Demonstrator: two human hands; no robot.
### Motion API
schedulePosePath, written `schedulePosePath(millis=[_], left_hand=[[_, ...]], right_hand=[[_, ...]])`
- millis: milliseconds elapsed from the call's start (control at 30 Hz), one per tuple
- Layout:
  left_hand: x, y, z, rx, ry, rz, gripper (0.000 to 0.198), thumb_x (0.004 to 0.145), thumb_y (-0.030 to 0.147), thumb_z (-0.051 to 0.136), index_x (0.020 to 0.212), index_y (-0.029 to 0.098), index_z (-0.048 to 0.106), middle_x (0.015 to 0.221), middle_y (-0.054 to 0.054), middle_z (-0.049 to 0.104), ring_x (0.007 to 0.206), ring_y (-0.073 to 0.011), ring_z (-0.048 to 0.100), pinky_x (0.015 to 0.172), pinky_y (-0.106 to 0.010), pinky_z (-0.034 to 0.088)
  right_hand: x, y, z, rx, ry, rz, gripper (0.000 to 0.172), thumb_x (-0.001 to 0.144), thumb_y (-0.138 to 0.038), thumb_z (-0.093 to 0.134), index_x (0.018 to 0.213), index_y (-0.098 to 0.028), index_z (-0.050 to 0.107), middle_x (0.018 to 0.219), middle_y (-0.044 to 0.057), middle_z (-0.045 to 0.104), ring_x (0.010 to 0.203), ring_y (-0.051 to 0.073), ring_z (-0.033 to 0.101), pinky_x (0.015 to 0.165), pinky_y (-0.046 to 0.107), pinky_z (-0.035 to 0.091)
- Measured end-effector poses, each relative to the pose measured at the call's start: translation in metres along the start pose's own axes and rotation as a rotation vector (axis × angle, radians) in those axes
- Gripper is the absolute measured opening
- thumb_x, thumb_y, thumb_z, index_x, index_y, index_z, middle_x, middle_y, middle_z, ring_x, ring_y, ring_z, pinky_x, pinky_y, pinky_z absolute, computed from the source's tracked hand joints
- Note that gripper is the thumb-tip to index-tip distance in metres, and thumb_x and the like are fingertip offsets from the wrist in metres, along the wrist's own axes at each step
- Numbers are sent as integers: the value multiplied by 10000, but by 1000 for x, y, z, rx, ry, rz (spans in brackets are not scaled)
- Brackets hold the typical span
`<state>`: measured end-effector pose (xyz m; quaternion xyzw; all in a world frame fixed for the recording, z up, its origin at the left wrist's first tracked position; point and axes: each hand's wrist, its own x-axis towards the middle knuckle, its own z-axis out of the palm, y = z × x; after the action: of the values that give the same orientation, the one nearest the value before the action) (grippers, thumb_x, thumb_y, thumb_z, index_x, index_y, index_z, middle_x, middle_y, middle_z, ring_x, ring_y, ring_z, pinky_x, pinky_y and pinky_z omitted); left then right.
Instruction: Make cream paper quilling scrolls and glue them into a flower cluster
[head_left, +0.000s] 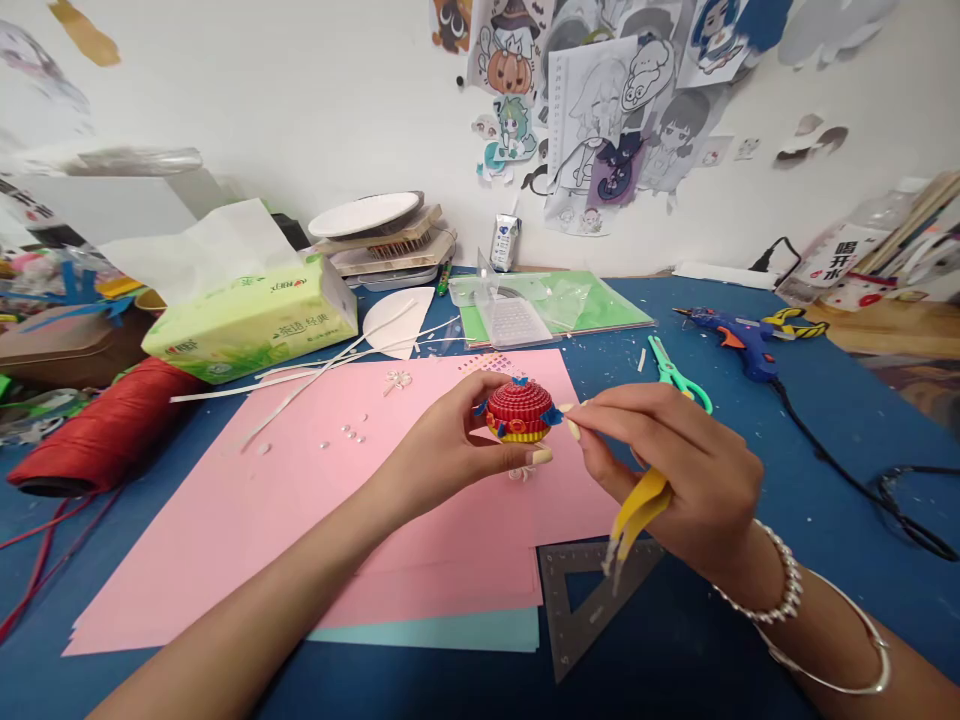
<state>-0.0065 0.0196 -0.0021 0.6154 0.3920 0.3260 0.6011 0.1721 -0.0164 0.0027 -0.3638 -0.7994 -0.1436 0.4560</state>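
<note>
My left hand [442,450] is closed around a small paper-quilled dome [519,410], red on top with a yellow band and blue bits at its sides, held above the pink paper sheets [300,500]. My right hand [675,470] is pinched, its fingertips touching the dome's right side by a blue piece. From that hand's palm a yellow tweezers-like tool [636,512] hangs downward. A pearl bracelet and a silver bangle circle the right wrist.
A grey set square [592,600] lies under the right hand. Green scissors [679,375], a blue glue gun [739,335] with its black cord, a tissue pack [255,320], a red thread spool [105,430], white paper strips [315,375] and small beads [352,432] lie around the blue table.
</note>
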Motion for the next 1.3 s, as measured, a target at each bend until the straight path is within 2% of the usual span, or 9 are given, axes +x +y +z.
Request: schedulePosePath(millis=[67, 233, 367, 500, 700, 833, 933, 1133, 1300], left_hand=[[-1, 0, 0, 11, 12, 22, 427, 602, 248, 700, 942, 191, 448, 897, -24, 582, 838, -178, 578, 717, -300, 465], [-3, 1, 1, 26, 34, 42, 431, 614, 259, 694, 950, 203, 430, 882, -1, 559, 763, -150, 577, 690, -287, 469], [-3, 2, 3, 61, 47, 68, 423, 666, 279, 651, 1020, 199, 434, 1014, -38, 547, 882, -174, 554, 755, -299, 458], [-3, 2, 5, 11, 1, 60, 413, 721, 251, 595, 1091, 187, 421, 1140, -78, 510, 988, -199, 521, 827, -329, 426], [-3, 6, 6, -129, 6, -5, 361, 705, 198, 619, 1015, 162, 438, 1076, -67, 545, 912, -168, 546, 771, -296, 444], [-3, 9, 6, -199, 30, -3, 350, 692, 171, 637, 985, 157, 446, 1090, -63, 544, 863, -141, 565, 729, -240, 450], [-3, 9, 5, -202, 37, 10, 373, 689, 178, 645, 1007, 165, 451, 1105, -64, 544, 895, -152, 564, 756, -242, 447], [-3, 8, 5, -186, 33, 12, 378, 686, 184, 648, 1016, 164, 466, 1117, -66, 542, 950, -175, 549, 779, -247, 443], [-4, 10, 7, -205, 43, -9, 397, 671, 190, 660, 1016, 174, 464, 1119, -64, 541, 920, -175, 563, 749, -241, 446]], right_hand=[[-3, 0, 0, -63, 5, -59, 178, 709, -127, 599, 881, -169, 609, 786, 45, 652, 701, 124, 591, 624, 248, 492], [-5, 0, -3, -165, 6, -146, 212, 673, -130, 641, 882, -142, 614, 789, 59, 668, 661, 136, 597, 590, 256, 491], [-4, 1, -2, -203, 13, -147, 245, 659, -90, 635, 889, -171, 612, 787, 44, 673, 646, 140, 601, 577, 262, 494], [-2, 0, -2, -221, 27, -126, 220, 663, -89, 633, 872, -155, 624, 759, 56, 673, 638, 138, 603, 581, 255, 491], [-2, -1, -5, -262, 35, -176, 224, 642, -96, 654, 864, -122, 633, 771, 64, 676, 620, 134, 598, 551, 254, 481], [-4, -2, -9, -345, 34, -246, 248, 659, -139, 649, 905, -111, 630, 804, 46, 679, 614, 131, 597, 531, 263, 477], [-3, -5, -13, -394, 19, -288, 215, 670, -147, 639, 882, -110, 638, 768, 34, 683, 569, 116, 582, 500, 257, 460], [-3, -6, -14, -404, 7, -285, 210, 684, -140, 626, 889, -95, 634, 772, 36, 686, 562, 114, 587, 488, 253, 452], [-5, -4, -12, -407, 19, -267, 237, 676, -147, 632, 906, -88, 632, 786, 36, 686, 564, 118, 582, 496, 260, 458]])
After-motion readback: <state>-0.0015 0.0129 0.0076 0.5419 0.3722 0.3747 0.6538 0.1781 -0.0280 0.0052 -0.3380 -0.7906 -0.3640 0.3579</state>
